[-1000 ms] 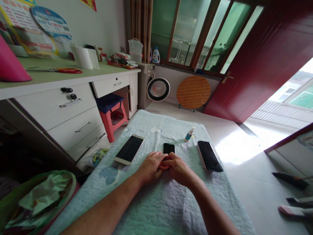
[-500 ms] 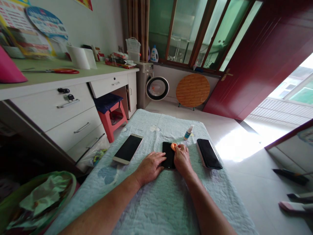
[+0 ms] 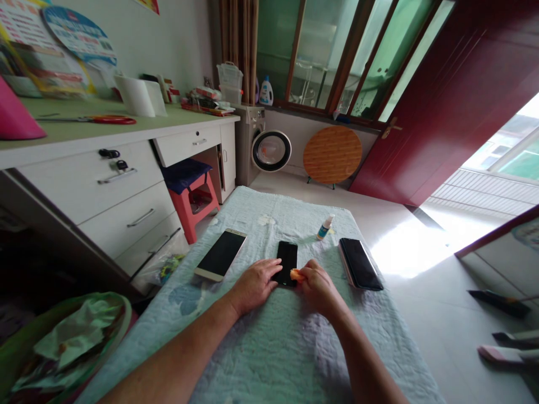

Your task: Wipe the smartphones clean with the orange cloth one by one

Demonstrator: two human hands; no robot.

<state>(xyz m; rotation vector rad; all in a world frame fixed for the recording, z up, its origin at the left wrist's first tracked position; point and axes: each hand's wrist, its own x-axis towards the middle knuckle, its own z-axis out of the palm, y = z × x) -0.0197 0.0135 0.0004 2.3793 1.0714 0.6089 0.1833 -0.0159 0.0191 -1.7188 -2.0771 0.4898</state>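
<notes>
A black smartphone (image 3: pixel 288 257) lies face up on a pale blue quilted cover (image 3: pixel 269 348). My left hand (image 3: pixel 256 285) rests at its left edge, fingers stretched out with the tips on the phone. Pinched in my right hand (image 3: pixel 318 285) is a small orange cloth (image 3: pixel 296 275), held against the lower right part of the screen. To the left lies a larger phone (image 3: pixel 222 255) with a gold-white frame and dark screen. On the right is a dark phone (image 3: pixel 361 264) with a pinkish edge. A small spray bottle (image 3: pixel 325 227) stands beyond my right hand.
A white desk (image 3: pixel 126 185) with drawers runs along the left, a red stool (image 3: pixel 196 205) beneath it. At lower left stands a lined bin (image 3: pixel 122 320) holding crumpled paper. A washing machine (image 3: pixel 248 143) has its door open. A red door (image 3: pixel 421 112) stands at right.
My right hand has moved the orange cloth down the screen, from near the top to the lower right. My left hand and the black phone have shifted slightly left.
</notes>
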